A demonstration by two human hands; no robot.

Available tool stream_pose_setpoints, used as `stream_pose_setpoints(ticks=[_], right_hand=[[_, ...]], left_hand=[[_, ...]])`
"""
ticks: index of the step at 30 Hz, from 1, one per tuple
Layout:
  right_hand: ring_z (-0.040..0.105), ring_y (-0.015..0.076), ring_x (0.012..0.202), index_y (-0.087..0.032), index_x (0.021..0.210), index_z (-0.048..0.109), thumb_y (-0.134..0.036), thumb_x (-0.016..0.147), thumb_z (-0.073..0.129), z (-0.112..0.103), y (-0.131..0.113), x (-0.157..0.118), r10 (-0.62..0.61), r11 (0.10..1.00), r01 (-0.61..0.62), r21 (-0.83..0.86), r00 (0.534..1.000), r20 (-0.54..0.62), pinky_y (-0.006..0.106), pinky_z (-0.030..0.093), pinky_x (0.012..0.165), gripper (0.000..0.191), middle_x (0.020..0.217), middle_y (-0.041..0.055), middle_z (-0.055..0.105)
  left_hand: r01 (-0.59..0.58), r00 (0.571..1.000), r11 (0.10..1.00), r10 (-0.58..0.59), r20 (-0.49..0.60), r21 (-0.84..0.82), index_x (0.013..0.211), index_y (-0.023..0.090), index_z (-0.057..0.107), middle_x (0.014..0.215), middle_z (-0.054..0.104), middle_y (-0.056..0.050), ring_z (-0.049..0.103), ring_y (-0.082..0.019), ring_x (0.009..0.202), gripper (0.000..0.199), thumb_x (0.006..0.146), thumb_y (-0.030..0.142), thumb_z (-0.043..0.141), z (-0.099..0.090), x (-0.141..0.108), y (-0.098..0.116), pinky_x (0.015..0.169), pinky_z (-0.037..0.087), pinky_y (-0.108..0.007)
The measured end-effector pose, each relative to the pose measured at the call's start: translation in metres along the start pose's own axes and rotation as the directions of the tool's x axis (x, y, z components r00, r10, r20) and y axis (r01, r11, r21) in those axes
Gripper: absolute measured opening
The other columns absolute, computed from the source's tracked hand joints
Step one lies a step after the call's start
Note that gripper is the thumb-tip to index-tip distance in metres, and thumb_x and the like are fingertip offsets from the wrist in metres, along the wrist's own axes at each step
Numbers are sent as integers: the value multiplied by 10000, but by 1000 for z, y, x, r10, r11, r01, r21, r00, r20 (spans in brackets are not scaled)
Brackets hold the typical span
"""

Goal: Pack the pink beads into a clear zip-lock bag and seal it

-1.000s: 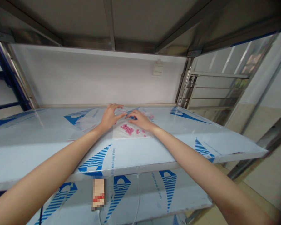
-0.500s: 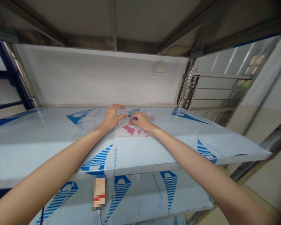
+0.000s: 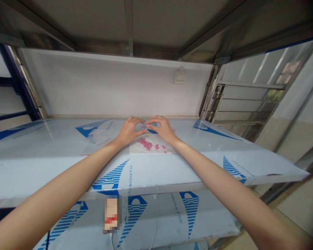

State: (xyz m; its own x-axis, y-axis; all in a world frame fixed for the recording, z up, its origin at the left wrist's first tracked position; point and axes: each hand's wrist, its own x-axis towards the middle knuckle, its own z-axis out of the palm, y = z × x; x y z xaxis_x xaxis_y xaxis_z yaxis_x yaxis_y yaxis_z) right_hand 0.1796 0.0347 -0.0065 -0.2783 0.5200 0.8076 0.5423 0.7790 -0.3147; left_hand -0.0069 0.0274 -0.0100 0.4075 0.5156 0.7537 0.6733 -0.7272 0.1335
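Note:
My left hand point(image 3: 131, 130) curves its thumb and fingers around the near side of a small clear plastic thing point(image 3: 143, 126), whose kind I cannot make out. Facing it, my right hand point(image 3: 162, 127) has its thumb and fingertips drawn together at the right side of the clear thing; whatever is between them is too small to tell. Just below both hands, small pink beads point(image 3: 146, 144) lie clustered on a white sheet point(image 3: 135, 150), with a few loose ones farther right.
Left of the hands lies a clear plastic bag point(image 3: 96, 136). The film-covered tabletop point(image 3: 206, 156) ends at a front edge above a lower shelf point(image 3: 167, 222), where a blurred-out object point(image 3: 111, 213) and a white cable point(image 3: 155, 222) show. A metal panel point(image 3: 156, 27) hangs overhead.
My right hand has risen from above the beads to meet my left hand at the clear thing. My left hand has shifted slightly right. The view has moved a little.

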Motion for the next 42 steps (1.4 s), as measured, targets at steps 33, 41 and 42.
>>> stream_pose_setpoints(ticks=[33, 41, 42], right_hand=[[589, 152, 754, -173, 817, 718, -262, 787, 653, -6, 5, 4, 108, 975, -100, 199, 994, -25, 267, 427, 730, 114, 840, 44, 715], [572, 155, 760, -200, 838, 737, -300, 845, 609, -4, -4, 0, 32, 997, -34, 63, 999, 24, 275, 404, 723, 163, 814, 42, 689], [570, 156, 754, -196, 831, 738, -303, 850, 600, -5, -3, 1, 38, 998, -38, 55, 999, 1, 274, 404, 719, 176, 803, 44, 685]], left_hand=[[86, 996, 995, -88, -26, -44, 1003, 190, 667, 1025, 692, -61, 563, -235, 1012, 331, 766, 420, 680, -1, 1, 2, 919, 434, -382], [58, 998, 997, -58, 0, -44, 1023, 198, 671, 1028, 693, -62, 563, -238, 1011, 343, 773, 433, 663, 1, 0, 3, 919, 436, -393], [62, 998, 997, -62, -8, -43, 1016, 196, 671, 1025, 694, -60, 564, -236, 1007, 335, 771, 425, 668, 1, 0, 2, 918, 436, -388]])
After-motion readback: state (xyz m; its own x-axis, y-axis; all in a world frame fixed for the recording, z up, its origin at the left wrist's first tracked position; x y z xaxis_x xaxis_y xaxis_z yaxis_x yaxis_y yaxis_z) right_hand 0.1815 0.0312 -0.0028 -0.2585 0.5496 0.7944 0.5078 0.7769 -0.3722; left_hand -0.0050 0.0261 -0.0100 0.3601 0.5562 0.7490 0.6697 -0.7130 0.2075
